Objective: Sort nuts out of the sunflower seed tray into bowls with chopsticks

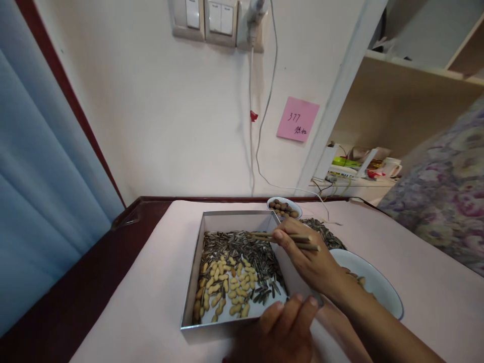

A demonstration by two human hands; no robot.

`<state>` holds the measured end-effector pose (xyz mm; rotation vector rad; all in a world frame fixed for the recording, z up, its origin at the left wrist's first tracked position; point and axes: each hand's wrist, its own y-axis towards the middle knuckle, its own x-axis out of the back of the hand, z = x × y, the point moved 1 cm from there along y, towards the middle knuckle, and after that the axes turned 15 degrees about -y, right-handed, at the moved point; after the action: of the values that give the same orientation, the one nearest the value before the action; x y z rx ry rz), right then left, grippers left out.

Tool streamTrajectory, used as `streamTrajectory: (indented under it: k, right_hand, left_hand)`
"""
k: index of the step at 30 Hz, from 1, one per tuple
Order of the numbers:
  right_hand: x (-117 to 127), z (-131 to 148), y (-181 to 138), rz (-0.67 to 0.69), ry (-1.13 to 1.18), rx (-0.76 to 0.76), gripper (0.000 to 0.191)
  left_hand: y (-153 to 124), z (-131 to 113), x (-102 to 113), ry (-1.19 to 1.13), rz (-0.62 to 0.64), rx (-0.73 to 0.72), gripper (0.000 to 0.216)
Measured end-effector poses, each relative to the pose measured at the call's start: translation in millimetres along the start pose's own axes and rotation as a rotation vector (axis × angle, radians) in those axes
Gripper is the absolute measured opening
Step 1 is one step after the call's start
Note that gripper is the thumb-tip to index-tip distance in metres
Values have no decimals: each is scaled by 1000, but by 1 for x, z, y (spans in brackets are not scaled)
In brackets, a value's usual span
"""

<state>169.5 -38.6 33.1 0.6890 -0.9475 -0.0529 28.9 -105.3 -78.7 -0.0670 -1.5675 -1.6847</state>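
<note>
My right hand [302, 257] is closed round a pair of wooden chopsticks [304, 238], whose tips reach left over the sunflower seeds [234, 244] in a shallow square box [192, 282]. Striped seeds fill the back and right of that box. Peanuts in their shells [221, 277] lie toward its front left, and bare white floor shows at the front. At the near right corner of the box, my left hand [289, 325] has its fingers bent over the rim; its lower part is dark and blurred.
Behind the box stands a small bowl [269, 203] of round brown nuts. More sunflower seeds [323, 233] lie in a heap to the right. A white dish [385, 282] with nuts is partly behind my right forearm. A white cable [287, 188] droops onto the pink tabletop [143, 297].
</note>
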Motion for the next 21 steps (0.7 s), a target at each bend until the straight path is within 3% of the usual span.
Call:
streamTrajectory:
  k: [14,18,21]
  right_hand:
    - [-26,-1,16,39,9,14,35]
    - [-19,0,7,8,12,-9,38]
    - [0,4,-4,-25,7,-41,38]
  left_hand:
    - [-6,0,-5,41,-28,-34,17]
    - [-3,1,-3,16,-25,-34,14]
    - [-1,0,-1,6,-19,-16,15]
